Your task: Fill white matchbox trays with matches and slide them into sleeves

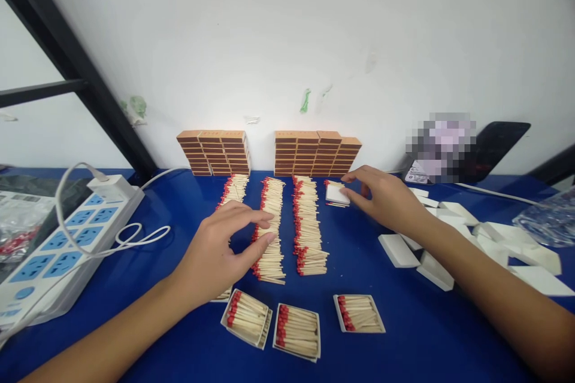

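Note:
My right hand (380, 197) grips the near edge of a white matchbox tray (336, 193) between thumb and fingers. That tray lies face down over a small group of red-headed matches (336, 204), whose ends stick out around it. My left hand (227, 242) hovers with thumb and forefinger apart, holding nothing, at the middle row of matches (272, 215). To its right runs another long row of matches (308, 221); a third row (234, 187) is partly hidden behind the left hand. Near me lie several trays filled with matches, among them a single filled tray (359, 313).
Stacked matchboxes (215, 152) and a second stack (314, 152) stand against the wall. Loose white trays (449, 233) are piled under and beyond my right forearm. At left lies a power strip (67, 251) with a white cable. A dark phone (501, 143) leans at back right.

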A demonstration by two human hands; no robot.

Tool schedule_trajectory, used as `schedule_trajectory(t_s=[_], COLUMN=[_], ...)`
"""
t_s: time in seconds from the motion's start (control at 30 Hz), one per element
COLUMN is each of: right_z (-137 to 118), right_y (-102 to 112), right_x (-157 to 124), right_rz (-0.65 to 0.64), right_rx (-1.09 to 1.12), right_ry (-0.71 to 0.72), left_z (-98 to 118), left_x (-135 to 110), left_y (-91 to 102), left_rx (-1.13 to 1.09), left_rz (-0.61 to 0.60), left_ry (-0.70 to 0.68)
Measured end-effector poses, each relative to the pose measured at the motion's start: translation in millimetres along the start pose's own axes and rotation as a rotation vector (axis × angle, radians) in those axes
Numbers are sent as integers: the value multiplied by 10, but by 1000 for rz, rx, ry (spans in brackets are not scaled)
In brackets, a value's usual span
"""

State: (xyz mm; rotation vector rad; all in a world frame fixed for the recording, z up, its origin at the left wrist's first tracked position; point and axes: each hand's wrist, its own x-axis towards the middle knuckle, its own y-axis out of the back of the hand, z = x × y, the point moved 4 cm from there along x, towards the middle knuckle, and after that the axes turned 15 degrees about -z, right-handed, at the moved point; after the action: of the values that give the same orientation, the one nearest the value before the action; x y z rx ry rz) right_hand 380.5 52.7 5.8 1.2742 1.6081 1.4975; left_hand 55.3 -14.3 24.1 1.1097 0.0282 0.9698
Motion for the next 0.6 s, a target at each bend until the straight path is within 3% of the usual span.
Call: schedule_trajectory(t_s=[0.2,0.4,0.6], right_z=[-36,-8,134], right_y=[-60,-26,234], right_x=[1,18,-38], right_rz=[-160,-105,-79], right_rx=[8,48,23], right_ry=[30,41,-52], left_z=[11,2,-5], left_x=[17,20,11], left_y=[7,18,4], left_rx=[1,5,12], left_rz=[0,-7,-9], left_ry=[-12,-2,-22])
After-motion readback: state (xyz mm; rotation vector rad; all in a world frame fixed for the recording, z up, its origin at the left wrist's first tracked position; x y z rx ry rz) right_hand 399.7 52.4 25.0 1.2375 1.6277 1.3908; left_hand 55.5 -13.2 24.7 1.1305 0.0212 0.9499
